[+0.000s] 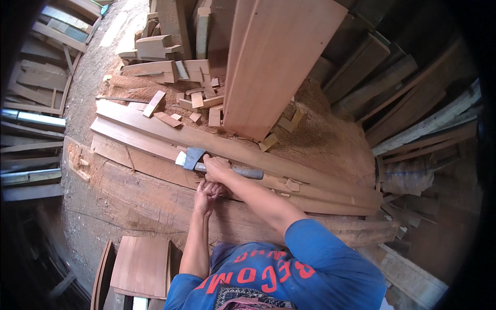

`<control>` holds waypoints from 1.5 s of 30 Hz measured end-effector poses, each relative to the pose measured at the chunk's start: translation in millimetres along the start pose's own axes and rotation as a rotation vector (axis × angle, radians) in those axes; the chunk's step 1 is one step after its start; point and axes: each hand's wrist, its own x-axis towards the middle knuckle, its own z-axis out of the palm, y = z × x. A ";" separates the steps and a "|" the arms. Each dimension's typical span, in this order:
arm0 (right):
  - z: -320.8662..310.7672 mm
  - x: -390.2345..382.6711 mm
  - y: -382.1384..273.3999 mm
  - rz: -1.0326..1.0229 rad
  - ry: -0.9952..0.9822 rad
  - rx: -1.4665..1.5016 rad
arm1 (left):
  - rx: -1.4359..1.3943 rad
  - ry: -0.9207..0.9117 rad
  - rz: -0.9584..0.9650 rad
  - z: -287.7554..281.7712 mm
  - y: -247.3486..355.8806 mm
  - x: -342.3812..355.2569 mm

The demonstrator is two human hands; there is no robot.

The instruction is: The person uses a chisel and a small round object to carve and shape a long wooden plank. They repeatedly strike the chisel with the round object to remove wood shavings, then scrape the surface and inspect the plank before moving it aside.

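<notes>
My right hand [217,168] is wrapped round a hatchet-like tool, close behind its head. That tool's dark grey head [194,157] points left, and its thick grey handle [248,172] sticks out to the right over the long planks [150,135]. A bright, pale piece [181,158] shows at the left of the head; I cannot tell whether it is the blade's edge. Just below and nearer to me, my left hand [207,195] has its fingers curled in beside the planks' near edge. Whatever it may hold is hidden.
A heavy beam [139,186] lies under the planks. Beyond them rises a wide upright board [281,62], with offcuts [197,99] and sawdust [330,129] around it. Curved boards [140,266] stand at the near left. Stacked timber [423,103] lines the right side.
</notes>
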 end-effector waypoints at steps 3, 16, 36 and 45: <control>-12.8 -43.5 40.1 -0.041 -0.073 0.060 | 0.264 -0.093 -0.135 19.1 5.9 -28.7; -81.1 -197.5 297.3 0.622 0.484 0.006 | 1.259 -0.058 0.484 63.1 30.1 8.9; -3.6 -147.8 335.2 0.564 0.167 0.191 | 2.480 -0.370 0.298 158.2 12.2 188.9; -41.3 -143.6 304.5 0.607 -0.009 0.047 | 2.477 -0.318 0.233 156.9 -0.8 191.7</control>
